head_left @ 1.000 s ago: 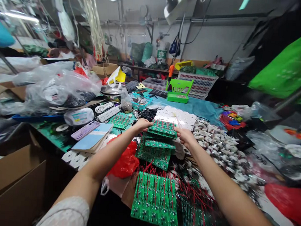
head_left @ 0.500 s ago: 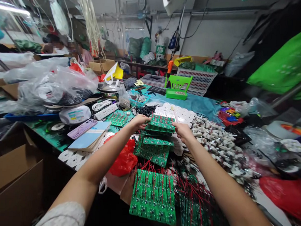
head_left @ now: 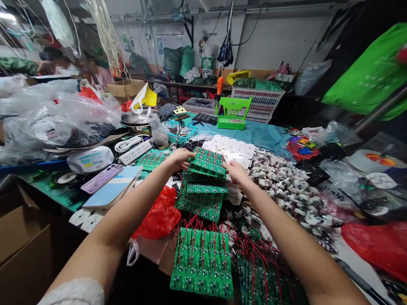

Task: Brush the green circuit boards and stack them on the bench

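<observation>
My left hand (head_left: 182, 158) is closed on the left edge of the top green circuit board (head_left: 208, 160), which sits tilted on a stack. In my right hand (head_left: 236, 172), closed at the board's right edge, is a slim pale brush (head_left: 225, 159); its tip is blurred and lies near the board's surface. Beneath are more circuit boards (head_left: 201, 205), stacked unevenly. Closer to me, another circuit board panel (head_left: 203, 261) with red and black wires lies at the table's front edge. Beside it, more wired boards (head_left: 262, 283) sit in shadow.
A heap of small white parts (head_left: 289, 186) lies to the right. White perforated sheets (head_left: 237, 149) are behind the stack. Left are a red plastic bag (head_left: 159, 215), a notebook (head_left: 110, 189), a purple phone (head_left: 101, 178) and a power strip (head_left: 136, 152). Two people sit far left.
The brush has swung from upright behind the board to a leftward tilt near its right edge. My left hand keeps hold of the board. The whole view has shifted slightly.
</observation>
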Demonstrator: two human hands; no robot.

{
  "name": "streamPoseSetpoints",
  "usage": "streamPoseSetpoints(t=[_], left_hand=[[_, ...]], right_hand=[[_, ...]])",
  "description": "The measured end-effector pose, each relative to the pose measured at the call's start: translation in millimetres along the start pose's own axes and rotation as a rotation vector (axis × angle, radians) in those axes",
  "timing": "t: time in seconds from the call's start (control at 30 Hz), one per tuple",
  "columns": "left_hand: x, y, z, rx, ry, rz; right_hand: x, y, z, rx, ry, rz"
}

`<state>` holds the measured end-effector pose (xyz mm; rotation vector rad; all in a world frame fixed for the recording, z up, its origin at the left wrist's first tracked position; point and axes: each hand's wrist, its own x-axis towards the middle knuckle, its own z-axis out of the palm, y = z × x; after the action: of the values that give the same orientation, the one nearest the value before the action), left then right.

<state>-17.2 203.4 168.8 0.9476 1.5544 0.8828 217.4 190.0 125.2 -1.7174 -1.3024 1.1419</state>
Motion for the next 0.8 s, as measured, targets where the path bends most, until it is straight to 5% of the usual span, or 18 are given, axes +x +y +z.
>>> streamPoseSetpoints(t=[0.33, 0.8], left_hand=[[-9, -8, 2.5, -0.033, -0.046, 0.063], [-25, -39, -21.5, -0.029, -0.054, -0.022]], right_hand=[[-2, -5, 4, -0.061, 0.056, -0.059], [8, -11, 18, -0.131, -0.114, -0.039]])
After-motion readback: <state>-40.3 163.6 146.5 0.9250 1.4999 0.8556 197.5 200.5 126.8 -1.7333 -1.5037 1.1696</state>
